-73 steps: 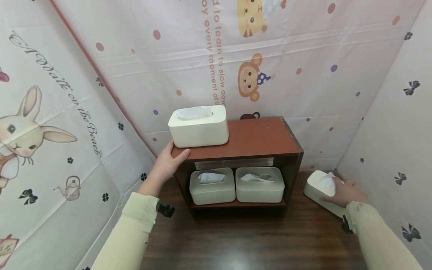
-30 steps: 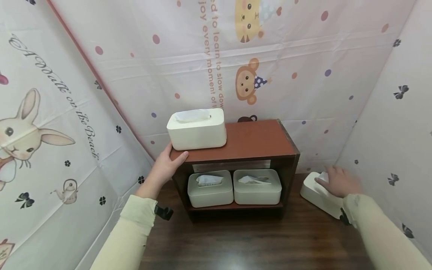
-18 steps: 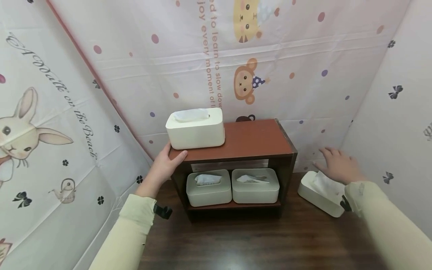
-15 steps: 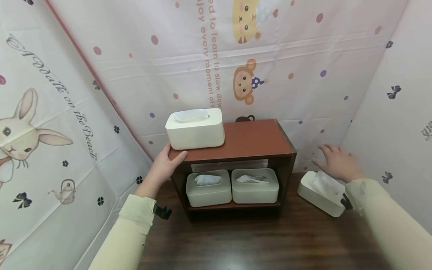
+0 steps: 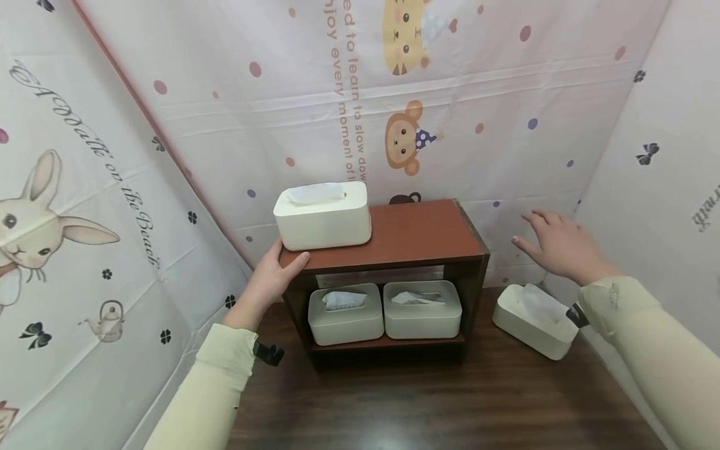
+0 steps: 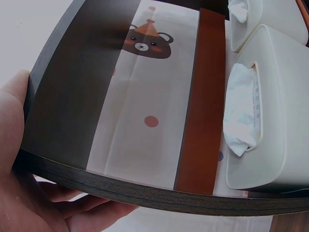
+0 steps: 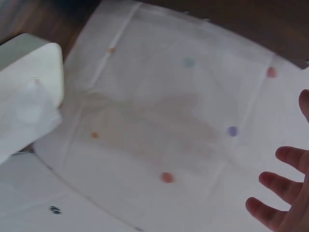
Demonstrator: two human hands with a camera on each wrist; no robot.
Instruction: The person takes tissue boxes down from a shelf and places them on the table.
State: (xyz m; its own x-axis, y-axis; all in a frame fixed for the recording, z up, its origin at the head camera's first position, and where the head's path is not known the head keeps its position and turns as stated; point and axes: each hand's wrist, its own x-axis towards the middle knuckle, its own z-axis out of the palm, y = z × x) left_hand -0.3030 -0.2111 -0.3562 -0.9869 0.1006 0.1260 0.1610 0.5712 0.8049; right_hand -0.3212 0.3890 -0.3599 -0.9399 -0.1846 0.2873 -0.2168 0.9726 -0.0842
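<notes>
My left hand grips the top left corner of a small brown shelf. In the left wrist view its thumb lies on one side of the dark panel and its fingers on the other. A cream tissue box stands on the shelf top, just above that hand. My right hand hovers in the air right of the shelf, fingers spread and holding nothing. Below it, a tissue box sits at an angle on the floor, a tissue sticking out; it also shows in the right wrist view.
Two more tissue boxes, a left one and a right one, stand side by side in the shelf's lower compartment. Patterned cloth walls enclose the corner. Dark wooden floor lies in front.
My right hand has let go of the tissue at the floor box and risen up and away from it. The tissue there now lies visible. My left hand keeps its hold on the shelf corner.
</notes>
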